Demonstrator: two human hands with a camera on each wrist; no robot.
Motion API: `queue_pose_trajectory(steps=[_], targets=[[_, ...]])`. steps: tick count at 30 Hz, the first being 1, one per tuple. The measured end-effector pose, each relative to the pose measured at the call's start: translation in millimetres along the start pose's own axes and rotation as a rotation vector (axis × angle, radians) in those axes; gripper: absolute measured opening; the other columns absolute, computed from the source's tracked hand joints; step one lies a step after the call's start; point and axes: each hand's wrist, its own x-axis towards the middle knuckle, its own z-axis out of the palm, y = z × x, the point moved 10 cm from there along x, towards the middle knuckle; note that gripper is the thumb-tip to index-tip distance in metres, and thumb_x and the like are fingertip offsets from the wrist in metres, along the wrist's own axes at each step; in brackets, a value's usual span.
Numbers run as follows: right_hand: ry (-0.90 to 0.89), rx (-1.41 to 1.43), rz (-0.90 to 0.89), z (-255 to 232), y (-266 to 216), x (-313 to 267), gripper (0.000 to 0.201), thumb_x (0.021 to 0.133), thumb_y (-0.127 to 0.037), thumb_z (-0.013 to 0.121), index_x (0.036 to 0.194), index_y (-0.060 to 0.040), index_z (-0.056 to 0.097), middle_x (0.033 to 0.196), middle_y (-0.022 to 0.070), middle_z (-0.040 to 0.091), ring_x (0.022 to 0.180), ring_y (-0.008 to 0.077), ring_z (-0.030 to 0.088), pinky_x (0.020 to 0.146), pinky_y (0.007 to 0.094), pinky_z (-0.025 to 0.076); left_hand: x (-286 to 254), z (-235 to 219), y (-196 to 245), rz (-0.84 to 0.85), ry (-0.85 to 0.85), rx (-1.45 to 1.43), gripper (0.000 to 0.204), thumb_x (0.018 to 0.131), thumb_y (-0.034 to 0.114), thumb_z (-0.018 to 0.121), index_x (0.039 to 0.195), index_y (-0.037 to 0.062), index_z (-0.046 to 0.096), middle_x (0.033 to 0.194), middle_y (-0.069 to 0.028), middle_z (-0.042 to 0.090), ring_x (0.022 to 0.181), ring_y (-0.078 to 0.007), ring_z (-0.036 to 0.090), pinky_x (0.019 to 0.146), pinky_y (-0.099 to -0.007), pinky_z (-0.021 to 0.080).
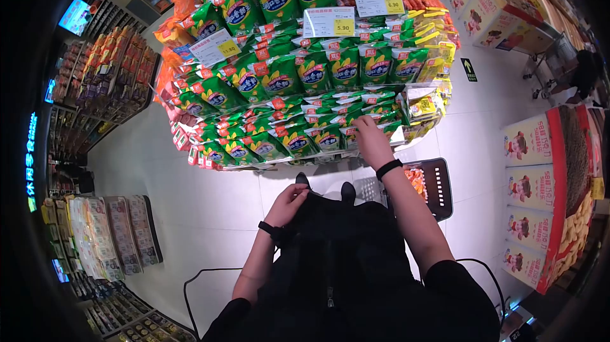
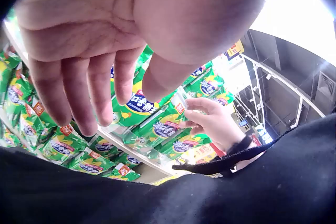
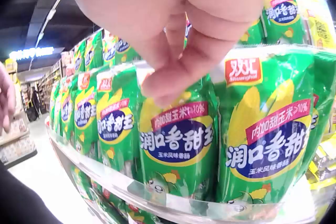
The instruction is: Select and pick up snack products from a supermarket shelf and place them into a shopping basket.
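Green packets of corn-flavoured sausages (image 1: pixel 297 143) stand in rows on a tiered display in front of me. In the head view my right hand (image 1: pixel 370 142) reaches to the lower front row, near its right end. Seen from the right wrist, its thumb and fingers pinch the top edge of one sausage packet (image 3: pixel 178 145), which stands behind the clear shelf lip (image 3: pixel 157 195). The fingers cover part of that packet's top. My left hand (image 1: pixel 287 203) is held low before my body, its fingers loosely bent around nothing, as the left wrist view also shows.
By my right leg a dark shopping basket (image 1: pixel 438 180) holds orange-red packs (image 1: pixel 416 182). Price cards (image 1: pixel 329 22) stand on the display's upper tiers. Stacked cartons (image 1: pixel 526 192) flank the right side, and a pallet of packs (image 1: pixel 95 234) stands at left on the pale floor.
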Motion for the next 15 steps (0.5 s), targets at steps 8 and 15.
queue_pose_trajectory(steps=[8, 15], targets=[[-0.086, 0.031, -0.138, -14, -46, -5, 0.018, 0.097, 0.0, 0.059, 0.114, -0.0043, 0.064, 0.121, 0.0145, 0.065, 0.105, 0.0428, 0.071, 0.085, 0.0522, 0.059, -1, 8, 58, 0.149, -0.016, -0.012, 0.04, 0.114, 0.016, 0.067, 0.15, 0.0013, 0.06, 0.137, -0.0105, 0.073, 0.125, -0.0195, 0.07, 0.11, -0.0335, 0.054], [-0.038, 0.174, -0.32, -86, -174, -79, 0.028, 0.094, 0.001, 0.067, 0.119, -0.0102, 0.071, 0.113, 0.0081, 0.068, 0.09, 0.0315, 0.076, 0.071, 0.043, 0.062, -38, 33, 185, 0.532, 0.126, 0.209, 0.044, 0.104, 0.003, 0.072, 0.148, 0.0031, 0.063, 0.145, -0.0162, 0.071, 0.136, -0.0325, 0.068, 0.119, -0.042, 0.05]])
